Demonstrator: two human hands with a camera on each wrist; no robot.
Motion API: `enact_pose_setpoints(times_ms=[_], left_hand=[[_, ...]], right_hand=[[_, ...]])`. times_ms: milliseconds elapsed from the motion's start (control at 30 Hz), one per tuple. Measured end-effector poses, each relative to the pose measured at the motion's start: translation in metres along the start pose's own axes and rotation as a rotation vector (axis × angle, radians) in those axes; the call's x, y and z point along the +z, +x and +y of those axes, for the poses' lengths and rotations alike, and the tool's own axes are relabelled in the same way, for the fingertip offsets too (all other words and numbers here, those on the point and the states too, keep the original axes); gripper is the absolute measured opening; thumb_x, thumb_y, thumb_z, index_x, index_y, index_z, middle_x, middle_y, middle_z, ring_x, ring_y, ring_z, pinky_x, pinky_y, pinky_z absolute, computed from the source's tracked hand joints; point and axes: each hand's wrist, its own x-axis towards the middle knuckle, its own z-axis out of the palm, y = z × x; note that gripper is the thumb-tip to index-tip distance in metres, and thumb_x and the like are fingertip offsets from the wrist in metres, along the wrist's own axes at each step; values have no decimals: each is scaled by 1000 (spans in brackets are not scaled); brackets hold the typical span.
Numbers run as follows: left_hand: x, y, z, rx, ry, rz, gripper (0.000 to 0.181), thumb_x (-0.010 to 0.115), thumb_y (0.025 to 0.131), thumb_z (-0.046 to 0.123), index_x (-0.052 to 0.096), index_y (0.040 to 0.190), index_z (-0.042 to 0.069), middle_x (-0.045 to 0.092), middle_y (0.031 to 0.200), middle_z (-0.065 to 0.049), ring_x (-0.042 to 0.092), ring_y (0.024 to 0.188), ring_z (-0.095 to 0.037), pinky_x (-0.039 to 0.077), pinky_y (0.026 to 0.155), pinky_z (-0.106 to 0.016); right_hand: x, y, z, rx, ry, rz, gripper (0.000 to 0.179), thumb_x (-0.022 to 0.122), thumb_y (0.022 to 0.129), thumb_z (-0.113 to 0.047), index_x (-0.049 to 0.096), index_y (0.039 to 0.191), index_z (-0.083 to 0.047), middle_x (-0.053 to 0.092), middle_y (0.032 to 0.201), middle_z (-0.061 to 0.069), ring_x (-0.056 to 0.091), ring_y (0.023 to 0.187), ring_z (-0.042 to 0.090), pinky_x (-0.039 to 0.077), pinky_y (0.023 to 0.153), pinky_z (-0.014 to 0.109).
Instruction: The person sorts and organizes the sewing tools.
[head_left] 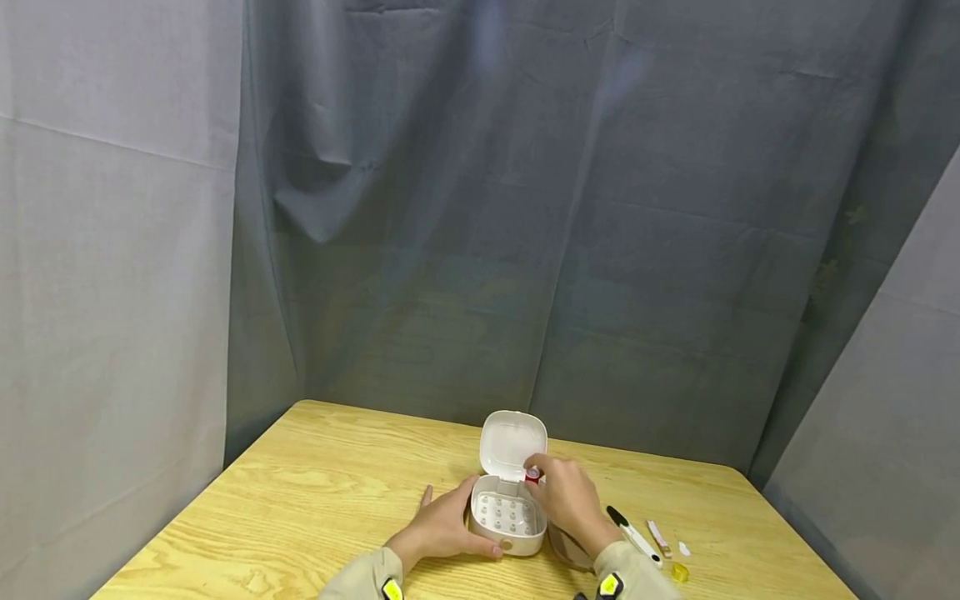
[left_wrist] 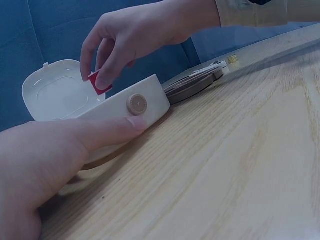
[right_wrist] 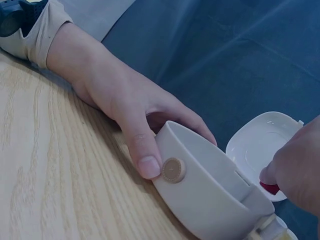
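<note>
A white sewing box (head_left: 507, 542) stands on the table with its lid (head_left: 513, 442) tipped back. Rows of small pegs (head_left: 504, 512) rise from the floor inside it. My left hand (head_left: 447, 525) grips the box's left side, the thumb lying along the front by a round tan button (left_wrist: 137, 104). Over the back right corner, my right hand (head_left: 566, 496) pinches a small red spool (left_wrist: 98, 83) between thumb and fingers. In the right wrist view only a sliver of the red spool (right_wrist: 269, 188) shows below the fingers.
A brown rounded case part (head_left: 567, 550) lies right of the box, partly under my right forearm. Farther right are white-handled snips (head_left: 637, 537) with a black tip, a narrow white-and-brown strip (head_left: 658, 537), a small white piece (head_left: 684, 548) and a yellow roll (head_left: 679, 572).
</note>
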Motion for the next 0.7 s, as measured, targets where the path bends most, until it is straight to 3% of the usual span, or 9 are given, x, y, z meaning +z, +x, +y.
enact_pose_setpoints(times_ms=[367,700], left_hand=[[-2,-5,8,-3,-4,-2,115,90,68,64,40,157,12,59,146,-4,52,135,-28,6,112,-78],[0,-2,3,-3,11,1,116,90,67,65,39,157,12,59,146,-4,53,135,-28,7,112,-78]], right_hand=[[7,-5,1,17,-7,-34,20,87,80,-14,77,98,-15,72,85,1,63,70,16,52,56,38],[12,-7,4,-7,10,-50,17,87,80,-11,76,90,-18,70,83,-3,60,70,14,51,58,37]])
